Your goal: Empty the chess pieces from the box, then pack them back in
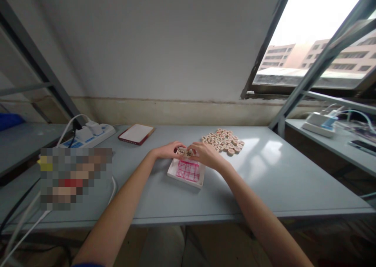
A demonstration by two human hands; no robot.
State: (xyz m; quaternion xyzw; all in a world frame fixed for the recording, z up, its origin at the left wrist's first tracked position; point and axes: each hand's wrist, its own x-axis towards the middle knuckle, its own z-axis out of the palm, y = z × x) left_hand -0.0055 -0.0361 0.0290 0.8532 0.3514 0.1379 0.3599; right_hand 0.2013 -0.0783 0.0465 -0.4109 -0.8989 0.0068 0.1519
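Observation:
A shallow white box (185,181) sits on the table in front of me, with a folded sheet of pink grid lines (188,171) in it. Over the box's far end, two round wooden Chinese chess pieces show between my hands, marked with dark characters. My left hand (169,151) is closed around the left piece (181,151). The fingers of my right hand (205,154) pinch the right piece (188,153), which lies right beside the other. Some fingertips are hidden behind the pieces. Just beyond my right hand, several more chess pieces (223,141) lie in a loose cluster.
A box lid (136,134) with a dark red edge lies at the back left. Left of it stands a white power strip (94,135) with plugs and cables. A blurred-out object (75,178) lies at the left. The wall (164,112) borders the table's far edge.

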